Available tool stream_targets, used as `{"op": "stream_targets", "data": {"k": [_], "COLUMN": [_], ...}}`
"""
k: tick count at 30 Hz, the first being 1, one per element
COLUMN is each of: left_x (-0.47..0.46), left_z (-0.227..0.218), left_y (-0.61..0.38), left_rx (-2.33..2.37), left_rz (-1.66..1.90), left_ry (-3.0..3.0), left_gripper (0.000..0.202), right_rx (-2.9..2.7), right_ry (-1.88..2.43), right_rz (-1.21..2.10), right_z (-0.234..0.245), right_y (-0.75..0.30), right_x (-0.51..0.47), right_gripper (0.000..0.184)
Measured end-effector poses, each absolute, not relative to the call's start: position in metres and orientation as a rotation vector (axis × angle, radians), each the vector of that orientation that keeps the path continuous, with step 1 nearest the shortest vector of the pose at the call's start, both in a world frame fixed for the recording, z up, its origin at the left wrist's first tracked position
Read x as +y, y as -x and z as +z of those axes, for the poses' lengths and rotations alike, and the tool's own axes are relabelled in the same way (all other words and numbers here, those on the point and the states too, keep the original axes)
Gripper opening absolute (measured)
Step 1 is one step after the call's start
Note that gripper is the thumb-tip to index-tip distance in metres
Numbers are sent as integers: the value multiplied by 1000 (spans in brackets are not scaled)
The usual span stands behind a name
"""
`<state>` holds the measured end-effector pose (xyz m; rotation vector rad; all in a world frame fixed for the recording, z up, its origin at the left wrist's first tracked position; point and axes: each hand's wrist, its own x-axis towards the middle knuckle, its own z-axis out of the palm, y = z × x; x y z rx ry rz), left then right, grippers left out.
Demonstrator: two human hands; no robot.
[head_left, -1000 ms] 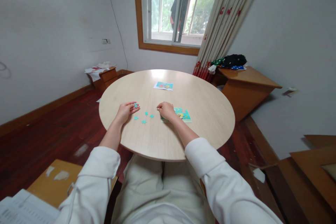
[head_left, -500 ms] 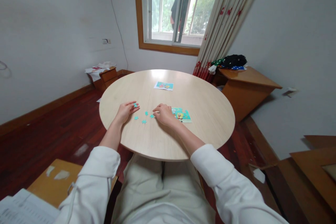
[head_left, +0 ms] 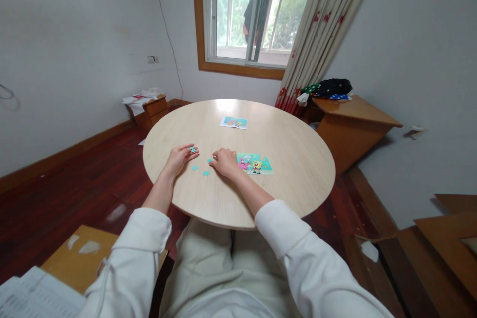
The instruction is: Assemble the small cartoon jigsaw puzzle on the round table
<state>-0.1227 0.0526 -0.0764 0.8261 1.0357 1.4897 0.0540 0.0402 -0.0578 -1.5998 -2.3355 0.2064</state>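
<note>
I sit at a round pale wooden table. My left hand rests on it, fingers curled around a small teal puzzle piece at its fingertips. My right hand lies palm down with fingers bent over the loose teal pieces between the hands; whether it grips one is hidden. A partly assembled cartoon puzzle lies just right of my right hand. A small reference picture lies farther back on the table.
A wooden side table with dark clothes stands at the right by the curtain. A low wooden box with papers sits at the far left wall. Cardboard and papers lie by my left knee.
My right hand has slid left off the assembled puzzle onto the loose pieces, uncovering the puzzle. My left hand has stayed put with its piece.
</note>
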Motion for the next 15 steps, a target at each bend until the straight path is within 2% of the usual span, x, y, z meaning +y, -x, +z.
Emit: {"op": "stream_targets", "data": {"k": [10,15], "left_x": [49,51], "left_z": [-81,-81], "left_y": [129,129], "left_rx": [1076,1070], "left_rz": [1489,1486], "left_ry": [-828,-830], "left_gripper": [18,17], "right_rx": [-2138,-2202], "right_ry": [1768,1700], "right_rz": [246,281], "right_z": [-62,-64], "right_y": [-95,-90], "right_x": [64,57], "right_gripper": [34,28]}}
